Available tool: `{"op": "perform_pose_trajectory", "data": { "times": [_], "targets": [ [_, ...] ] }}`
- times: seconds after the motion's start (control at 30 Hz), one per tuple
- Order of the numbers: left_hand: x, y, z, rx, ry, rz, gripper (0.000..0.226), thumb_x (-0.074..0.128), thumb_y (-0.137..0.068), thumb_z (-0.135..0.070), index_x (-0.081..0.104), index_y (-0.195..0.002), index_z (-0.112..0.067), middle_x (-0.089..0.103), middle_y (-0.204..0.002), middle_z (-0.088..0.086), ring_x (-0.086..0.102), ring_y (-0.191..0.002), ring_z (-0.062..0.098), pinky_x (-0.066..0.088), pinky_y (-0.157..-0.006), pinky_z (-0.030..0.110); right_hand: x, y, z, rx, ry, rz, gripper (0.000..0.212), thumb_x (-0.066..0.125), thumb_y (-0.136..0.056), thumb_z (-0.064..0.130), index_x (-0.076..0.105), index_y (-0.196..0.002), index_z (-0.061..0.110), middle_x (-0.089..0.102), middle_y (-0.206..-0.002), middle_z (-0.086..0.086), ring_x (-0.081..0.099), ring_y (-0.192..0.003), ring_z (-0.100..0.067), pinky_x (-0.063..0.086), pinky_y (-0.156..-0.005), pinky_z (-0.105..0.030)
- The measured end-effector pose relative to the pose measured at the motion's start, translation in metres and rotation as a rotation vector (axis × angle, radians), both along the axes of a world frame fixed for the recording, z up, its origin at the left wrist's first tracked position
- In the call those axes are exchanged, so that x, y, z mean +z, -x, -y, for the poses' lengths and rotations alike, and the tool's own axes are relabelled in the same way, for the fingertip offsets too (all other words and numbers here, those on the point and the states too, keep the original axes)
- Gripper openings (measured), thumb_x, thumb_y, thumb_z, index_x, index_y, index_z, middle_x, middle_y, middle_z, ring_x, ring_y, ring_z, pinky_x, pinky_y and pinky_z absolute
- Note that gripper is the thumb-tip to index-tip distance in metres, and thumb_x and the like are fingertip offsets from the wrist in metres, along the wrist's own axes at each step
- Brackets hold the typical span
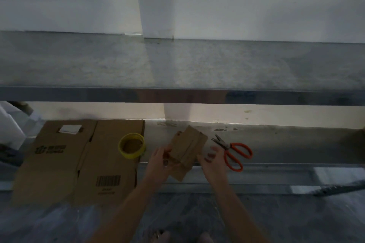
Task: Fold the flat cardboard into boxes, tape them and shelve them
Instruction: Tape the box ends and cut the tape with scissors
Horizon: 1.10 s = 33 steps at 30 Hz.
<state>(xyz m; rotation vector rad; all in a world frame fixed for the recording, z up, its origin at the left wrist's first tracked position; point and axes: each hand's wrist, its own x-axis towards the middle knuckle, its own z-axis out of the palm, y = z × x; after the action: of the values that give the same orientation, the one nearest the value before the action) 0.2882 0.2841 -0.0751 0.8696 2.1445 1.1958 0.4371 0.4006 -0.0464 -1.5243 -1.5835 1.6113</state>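
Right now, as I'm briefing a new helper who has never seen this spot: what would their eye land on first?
Probably the orange-handled scissors, the brightest thing, lying on the lower shelf right of the hands. Next the yellow tape roll, resting on the flat cardboard at left. In the middle the left hand grips a small cardboard piece, with the right hand open beside it.
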Motion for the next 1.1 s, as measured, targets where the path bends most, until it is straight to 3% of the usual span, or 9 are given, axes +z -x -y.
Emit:
{"op": "perform_pose_trajectory", "data": {
  "times": [0.07,0.17,0.4,0.47,0.57,0.7,0.8,0.93,1.1],
  "targets": [
    [-0.001,-0.013,-0.002,0.034,0.015,0.054,0.045,0.082,-0.075,-0.022,0.055,-0.111,-0.022,0.053,-0.107,-0.006,0.059,-0.098,0.003,0.053,-0.085,0.027,0.0,-0.003,0.006,0.121,0.053,-0.052,0.045,0.075,-0.085,0.019,0.048,-0.12,0.029,0.06,-0.122,0.002,0.06,-0.108,-0.014,0.054,-0.095,-0.041],
    [0.004,-0.027,-0.009,-0.003,-0.057,0.173,0.05,0.08,-0.075,-0.028,0.05,-0.114,-0.038,0.061,-0.112,-0.009,0.063,-0.102,0.008,0.055,-0.085,0.031,0.0,-0.01,0.007,0.22,-0.157,-0.029,0.054,0.076,-0.082,0.021,0.05,-0.129,0.031,0.057,-0.121,0.017,0.057,-0.112,-0.003,0.052,-0.093,-0.029],
    [0.018,-0.025,-0.023,-0.144,0.03,0.044,0.056,0.06,-0.094,-0.014,0.038,-0.143,-0.028,0.06,-0.127,-0.009,0.06,-0.109,0.004,0.049,-0.096,0.025,0.006,-0.003,-0.011,0.396,-0.308,0.253,0.056,0.062,-0.094,0.032,0.037,-0.144,0.028,0.048,-0.142,0.002,0.049,-0.128,-0.016,0.044,-0.107,-0.042],
    [0.028,-0.016,-0.016,-0.183,0.073,-0.072,0.055,0.06,-0.093,-0.015,0.042,-0.143,-0.03,0.054,-0.127,-0.014,0.056,-0.112,0.008,0.042,-0.096,0.02,0.01,-0.01,-0.013,0.454,-0.389,0.359,0.061,0.06,-0.094,0.04,0.033,-0.147,0.027,0.041,-0.148,-0.001,0.042,-0.133,-0.018,0.04,-0.11,-0.041],
    [0.042,0.013,0.009,-0.259,0.014,-0.455,0.049,0.064,-0.085,-0.018,0.056,-0.133,-0.015,0.061,-0.125,0.001,0.058,-0.111,0.021,0.032,-0.095,0.013,0.023,-0.028,-0.012,0.434,-0.659,0.479,0.063,0.057,-0.091,0.053,0.04,-0.145,0.026,0.042,-0.149,0.001,0.039,-0.137,-0.02,0.039,-0.111,-0.045],
    [0.046,0.066,0.064,-0.363,0.17,-0.847,0.055,0.039,-0.091,-0.046,0.059,-0.131,-0.014,0.058,-0.135,0.005,0.052,-0.127,0.027,0.038,-0.107,0.041,0.033,-0.025,0.019,0.462,-1.043,0.405,0.045,0.054,-0.092,0.041,0.058,-0.132,0.021,0.054,-0.141,-0.004,0.043,-0.135,-0.028,0.041,-0.109,-0.046],
    [0.038,0.095,0.093,-0.446,0.377,-0.937,0.073,0.01,-0.096,-0.059,0.048,-0.141,-0.018,0.045,-0.147,0.002,0.037,-0.139,0.024,0.024,-0.115,0.041,0.025,0.01,0.055,0.643,-1.252,0.404,0.046,0.057,-0.09,0.039,0.06,-0.132,0.02,0.058,-0.136,-0.005,0.05,-0.131,-0.029,0.039,-0.109,-0.046],
    [0.025,0.115,0.099,-0.434,0.449,-0.85,0.057,0.029,-0.097,-0.046,0.036,-0.148,-0.023,0.036,-0.153,-0.002,0.029,-0.143,0.017,0.013,-0.118,0.033,0.007,0.068,0.088,0.807,-1.155,0.487,0.055,0.068,-0.084,0.034,0.057,-0.136,0.019,0.058,-0.138,-0.005,0.051,-0.131,-0.027,0.038,-0.11,-0.044],
    [0.019,0.125,0.09,-0.425,0.359,-0.752,0.044,0.044,-0.098,-0.034,0.049,-0.14,-0.021,0.05,-0.141,0.0,0.044,-0.132,0.019,0.025,-0.114,0.035,-0.029,0.113,0.089,0.902,-0.819,0.64,0.059,0.036,-0.101,0.036,0.017,-0.155,0.02,0.021,-0.16,-0.003,0.012,-0.149,-0.022,0.01,-0.122,-0.04]
  ]
}}
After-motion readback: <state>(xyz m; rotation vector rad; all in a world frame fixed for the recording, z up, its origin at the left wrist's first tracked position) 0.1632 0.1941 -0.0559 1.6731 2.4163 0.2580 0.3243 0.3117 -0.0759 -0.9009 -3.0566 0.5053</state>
